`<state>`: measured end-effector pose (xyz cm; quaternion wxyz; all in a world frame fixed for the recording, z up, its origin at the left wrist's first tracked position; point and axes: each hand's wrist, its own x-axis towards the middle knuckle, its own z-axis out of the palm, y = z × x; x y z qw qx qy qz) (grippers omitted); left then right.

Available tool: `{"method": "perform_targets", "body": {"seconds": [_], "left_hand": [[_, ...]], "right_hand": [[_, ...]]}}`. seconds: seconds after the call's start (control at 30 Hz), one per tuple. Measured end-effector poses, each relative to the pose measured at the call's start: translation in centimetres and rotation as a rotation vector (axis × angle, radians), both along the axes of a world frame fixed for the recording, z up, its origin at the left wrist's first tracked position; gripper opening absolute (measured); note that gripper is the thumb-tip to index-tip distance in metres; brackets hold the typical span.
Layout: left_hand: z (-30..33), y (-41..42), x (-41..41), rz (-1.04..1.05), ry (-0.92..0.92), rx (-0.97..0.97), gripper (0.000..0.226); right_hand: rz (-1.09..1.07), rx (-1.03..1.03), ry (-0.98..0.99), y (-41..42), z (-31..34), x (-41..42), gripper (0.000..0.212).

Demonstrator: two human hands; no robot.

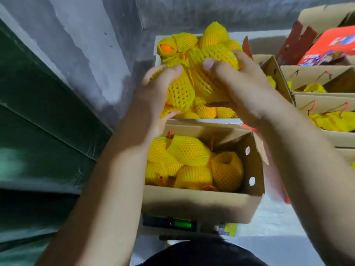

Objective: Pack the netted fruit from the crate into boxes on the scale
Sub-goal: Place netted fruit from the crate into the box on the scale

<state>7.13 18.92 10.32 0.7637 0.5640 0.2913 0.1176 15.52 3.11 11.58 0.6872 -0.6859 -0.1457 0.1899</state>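
From the head camera, both hands are raised over the white crate (pixel 158 54), which sits against the grey wall and is heaped with fruit in yellow foam netting. The left hand (pixel 153 96) curls its fingers and thumb around one netted fruit (pixel 180 91), holding it above the crate's near edge. The right hand (pixel 240 89) grips a second netted fruit (pixel 211 54) just beside the first, thumb on top and fingers wrapped behind; the two fruits touch between the hands.

Directly below the hands, an open cardboard box (pixel 196 204) stands on the scale (pixel 170 223), whose lit green display shows under the box's front wall. The box already holds several netted fruits (pixel 189 150), piled to about its rim. One side wall of the box has two oval holes.

To the right stand more open cardboard boxes (pixel 322 96) with yellow netted fruit inside, and beyond them a red printed carton (pixel 334 45).
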Motion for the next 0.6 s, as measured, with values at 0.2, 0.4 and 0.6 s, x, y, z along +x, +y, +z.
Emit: {"method": "perform_targets", "body": {"seconds": [0.2, 0.4, 0.6], "left_hand": [[0.1, -3.3, -7.2, 0.365, -0.412, 0.259, 0.035], [-1.1, -3.8, -9.2, -0.466, -0.023, 0.661, 0.057], [-1.8, -1.8, -14.0, -0.452, -0.007, 0.581, 0.033]], "right_hand": [[-0.303, 0.179, 0.066, -3.9, -0.5, -9.4, 0.039], [-0.523, 0.181, -0.064, -5.7, -0.5, -14.8, 0.036], [-0.408, 0.007, -0.085, -5.8, -3.0, -19.6, 0.043]]}}
